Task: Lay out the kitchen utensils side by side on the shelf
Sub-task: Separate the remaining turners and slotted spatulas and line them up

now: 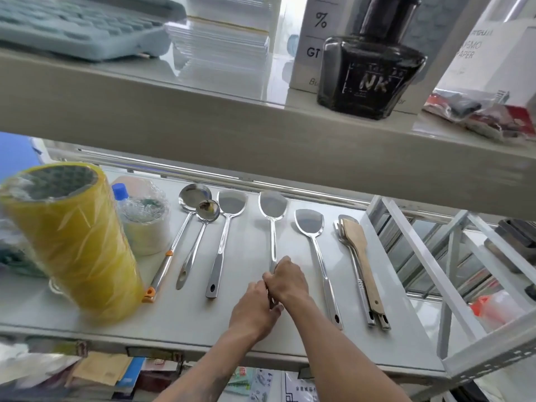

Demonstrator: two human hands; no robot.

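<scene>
Steel utensils lie in a row on the pale shelf [179, 323]. From the left: a long ladle with orange tips [177, 239], a smaller ladle [200, 236], a steel spatula [224, 239], a middle spatula [272, 224], another spatula [316, 250], then a stacked bundle of steel utensils with a wooden spatula [361, 256] on top. Both hands meet at the middle spatula's handle. My left hand [255, 309] and my right hand [287, 281] are closed around the handle, which they hide.
A large yellow tape roll [75, 239] stands at the left, with a wrapped white roll and blue-capped bottle [145, 219] behind it. The upper shelf [203, 123] overhangs, holding a black ink bottle [368, 68]. White rack bars [429, 274] border the right.
</scene>
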